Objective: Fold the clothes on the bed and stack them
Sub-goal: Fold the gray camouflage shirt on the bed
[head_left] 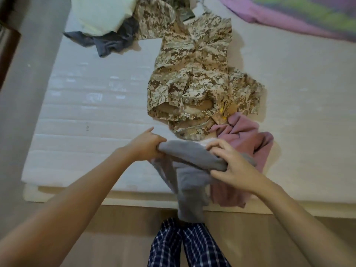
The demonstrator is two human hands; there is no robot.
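Hanging over the near edge of the bed point(86, 112), the grey garment point(188, 170) is held taut at its top by curled fingers of the left hand point(146, 145) and right hand point(231, 166), seemingly to be spread for folding.

Your single head camera looks steeply down and forward from above the foot of the bed point(100, 105), close over both forearms, legs visible at the bottom edge.

The pants point(192, 245) are dark blue with thin white lines that make little squares. The left arm point(77, 199) and right arm point(289, 209) are bare. The left hand point(146, 146) and right hand point(234, 170) are bare too.
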